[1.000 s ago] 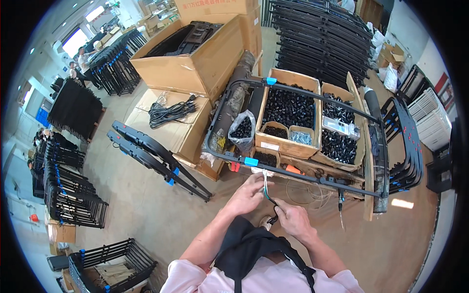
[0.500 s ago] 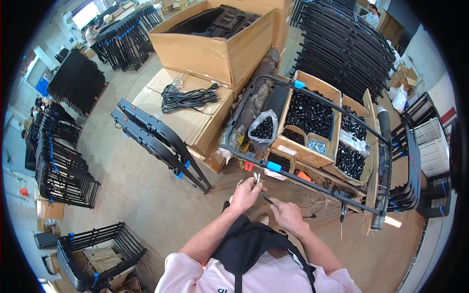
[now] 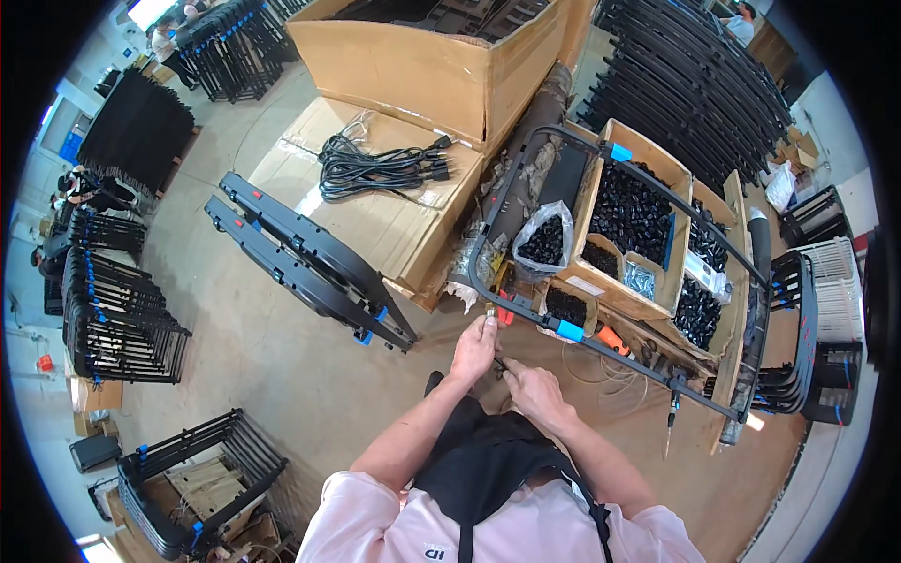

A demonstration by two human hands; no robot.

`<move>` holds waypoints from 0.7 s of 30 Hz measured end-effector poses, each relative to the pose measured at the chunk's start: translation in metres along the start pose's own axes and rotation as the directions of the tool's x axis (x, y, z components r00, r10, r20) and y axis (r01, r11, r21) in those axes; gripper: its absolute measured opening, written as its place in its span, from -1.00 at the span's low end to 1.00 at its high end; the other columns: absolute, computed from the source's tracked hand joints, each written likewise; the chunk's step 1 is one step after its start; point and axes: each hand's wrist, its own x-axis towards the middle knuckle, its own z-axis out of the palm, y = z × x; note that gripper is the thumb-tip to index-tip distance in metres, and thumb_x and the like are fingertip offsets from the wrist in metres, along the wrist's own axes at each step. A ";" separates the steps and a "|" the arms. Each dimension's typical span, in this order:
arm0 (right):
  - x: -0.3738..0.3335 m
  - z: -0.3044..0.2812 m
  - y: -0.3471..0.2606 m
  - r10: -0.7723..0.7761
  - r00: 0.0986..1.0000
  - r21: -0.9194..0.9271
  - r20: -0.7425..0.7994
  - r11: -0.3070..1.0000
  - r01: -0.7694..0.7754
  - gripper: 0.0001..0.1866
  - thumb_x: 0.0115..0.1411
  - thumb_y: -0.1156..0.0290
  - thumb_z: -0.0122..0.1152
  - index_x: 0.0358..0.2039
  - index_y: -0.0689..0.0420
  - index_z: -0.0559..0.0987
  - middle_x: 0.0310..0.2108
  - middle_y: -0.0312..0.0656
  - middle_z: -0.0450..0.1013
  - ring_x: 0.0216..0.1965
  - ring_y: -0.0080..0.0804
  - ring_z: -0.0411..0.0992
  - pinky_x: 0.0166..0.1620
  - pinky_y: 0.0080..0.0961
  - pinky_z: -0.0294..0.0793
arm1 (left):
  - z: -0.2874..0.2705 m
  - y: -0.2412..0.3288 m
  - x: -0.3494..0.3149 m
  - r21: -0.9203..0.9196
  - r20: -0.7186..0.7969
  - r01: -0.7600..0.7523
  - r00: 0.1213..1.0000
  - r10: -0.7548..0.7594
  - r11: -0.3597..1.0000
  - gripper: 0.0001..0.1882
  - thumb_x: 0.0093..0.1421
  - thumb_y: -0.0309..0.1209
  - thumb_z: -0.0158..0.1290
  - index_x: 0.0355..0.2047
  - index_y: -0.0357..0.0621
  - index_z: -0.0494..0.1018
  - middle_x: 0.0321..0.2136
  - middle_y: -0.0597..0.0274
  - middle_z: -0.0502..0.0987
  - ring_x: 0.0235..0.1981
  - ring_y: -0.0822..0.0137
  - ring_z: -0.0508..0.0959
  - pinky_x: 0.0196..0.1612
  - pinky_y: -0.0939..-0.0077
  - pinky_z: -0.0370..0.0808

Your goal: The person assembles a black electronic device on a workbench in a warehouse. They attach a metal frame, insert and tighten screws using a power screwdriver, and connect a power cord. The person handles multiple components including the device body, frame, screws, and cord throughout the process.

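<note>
Frame (image 3: 526, 188) lies across boxes (image 3: 638, 225), near corner just before person. Left hand (image 3: 474, 345) now higher, fingers closed on frame tube near corner. Right hand (image 3: 533, 389) just beside, pinched on small part, cannot tell which. Compared to earlier frame: view closer, hands nearer together, fastening seems underway.

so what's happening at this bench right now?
A person stands over a black tubular frame that lies across open cardboard boxes of small black parts. The left hand is up at the frame's near corner, apparently gripping something small there; the right hand works close beside it. What they pinch is too small to tell. A coil of black cables lies on flattened cardboard nearby.
</note>
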 end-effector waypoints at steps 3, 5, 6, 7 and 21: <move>0.007 0.001 0.002 0.023 1.000 0.012 -0.009 1.000 -0.023 -0.56 0.44 0.22 0.05 0.22 0.11 0.60 -0.19 0.23 0.65 -0.11 0.24 0.62 0.05 0.14 0.56 | -0.008 0.000 0.012 -0.152 0.141 -0.009 0.990 0.031 0.988 -0.64 0.61 -0.18 -0.12 -0.05 -0.18 0.56 -0.50 0.35 0.49 -0.43 0.46 0.50 -0.26 0.46 0.50; 0.010 0.003 0.005 0.016 1.000 0.023 -0.027 1.000 -0.015 -0.55 0.44 0.21 0.05 0.23 0.10 0.60 -0.18 0.23 0.65 -0.09 0.23 0.62 0.07 0.13 0.56 | -0.012 -0.003 0.020 -0.248 0.235 0.069 0.972 -0.009 0.966 -0.65 0.62 -0.18 -0.12 -0.06 -0.16 0.57 -0.50 0.39 0.48 -0.42 0.48 0.48 -0.25 0.48 0.48; 0.011 0.004 0.006 0.029 0.999 0.028 -0.018 0.999 -0.029 -0.55 0.44 0.21 0.05 0.23 0.10 0.60 -0.18 0.23 0.65 -0.08 0.23 0.62 0.08 0.12 0.55 | -0.014 -0.005 0.023 -0.292 0.284 0.112 0.959 -0.026 0.950 -0.65 0.62 -0.18 -0.12 -0.07 -0.15 0.57 -0.50 0.41 0.47 -0.42 0.49 0.47 -0.25 0.49 0.48; 0.011 0.003 0.004 0.041 0.999 0.033 -0.011 0.999 -0.041 -0.55 0.44 0.21 0.05 0.24 0.09 0.59 -0.17 0.24 0.65 -0.08 0.23 0.62 0.09 0.12 0.55 | -0.016 -0.007 0.027 -0.295 0.322 0.125 0.946 -0.025 0.947 -0.65 0.62 -0.18 -0.12 -0.06 -0.14 0.57 -0.50 0.41 0.47 -0.41 0.50 0.47 -0.24 0.50 0.47; 0.021 -0.007 -0.006 0.176 0.983 0.089 0.043 0.980 -0.179 -0.52 0.44 0.16 0.05 0.29 0.00 0.57 -0.17 0.24 0.64 -0.06 0.27 0.60 0.11 0.14 0.52 | -0.034 0.018 0.055 0.093 0.473 0.151 0.863 -0.178 0.984 -0.63 0.60 -0.17 -0.07 0.06 -0.15 0.61 -0.46 0.42 0.54 -0.38 0.54 0.48 -0.26 0.53 0.42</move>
